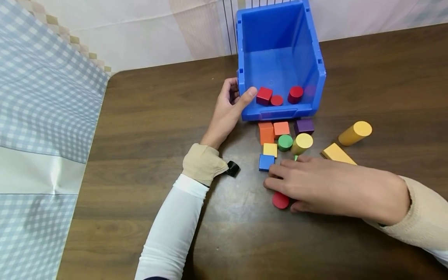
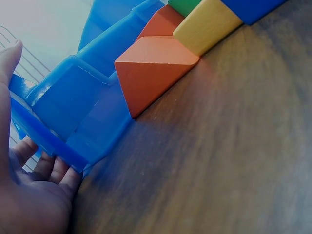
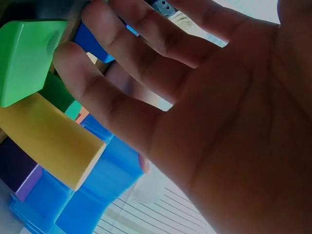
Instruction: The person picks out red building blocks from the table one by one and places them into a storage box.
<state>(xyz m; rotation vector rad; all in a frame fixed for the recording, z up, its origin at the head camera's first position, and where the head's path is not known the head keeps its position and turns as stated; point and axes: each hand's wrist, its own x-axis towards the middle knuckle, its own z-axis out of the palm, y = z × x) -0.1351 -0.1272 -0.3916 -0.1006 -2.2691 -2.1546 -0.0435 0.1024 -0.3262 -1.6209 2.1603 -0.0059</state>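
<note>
My left hand (image 1: 227,109) grips the left wall of a blue plastic bin (image 1: 281,114), thumb over the rim and fingers curled against the outside. In the bin lie a red cube (image 1: 264,95) and two red round blocks, one of them a cylinder (image 1: 295,94). My right hand (image 1: 311,182) reaches low over the table, fingers spread and nearly straight in the right wrist view. A red round block (image 1: 280,200) shows between its fingertips and thumb. By its fingers are a blue block (image 1: 266,162) and a light green block (image 3: 31,61), mostly hidden in the head view.
Before the bin stand orange blocks (image 1: 266,133), a green cylinder (image 1: 285,142), a yellow cylinder (image 1: 302,143), a small yellow block (image 1: 270,150) and a purple block (image 1: 304,126). A tall yellow cylinder (image 1: 355,133) and yellow rectangular block (image 1: 338,153) are at right. Curtains border the table.
</note>
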